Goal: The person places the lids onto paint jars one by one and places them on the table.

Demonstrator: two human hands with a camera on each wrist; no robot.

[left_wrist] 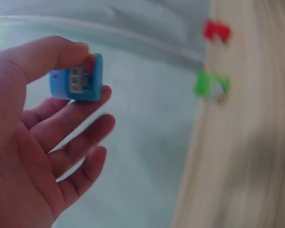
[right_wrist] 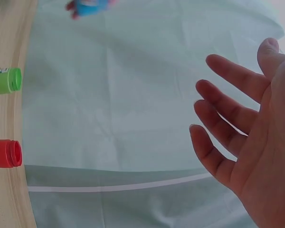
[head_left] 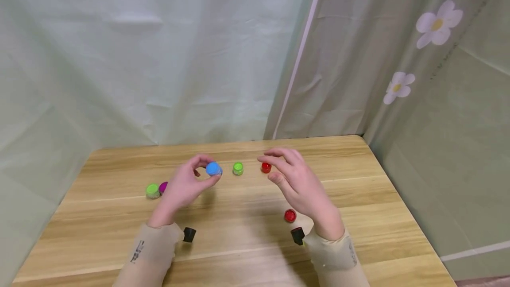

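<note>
My left hand (head_left: pixel 186 186) pinches a small blue jar (head_left: pixel 214 168) between thumb and fingertips, held up above the wooden table. In the left wrist view, a printed label with a barcode shows on this blue jar (left_wrist: pixel 78 78), and the other fingers are loosely bent below it. Raised over the table on the other side, my right hand (head_left: pixel 300 183) holds nothing, its fingers apart and slightly bent. Past its fingertips stands a red jar (head_left: pixel 266 168). Between the two hands, farther back, is a green jar (head_left: pixel 237 169).
A round red piece (head_left: pixel 290 215) lies near the right wrist. At the left stand a lidded green jar (head_left: pixel 152 191) and a purple-topped one (head_left: pixel 163 187), partly hidden by the left hand. Pale curtains (head_left: pixel 223 56) hang behind the wooden table (head_left: pixel 239 247).
</note>
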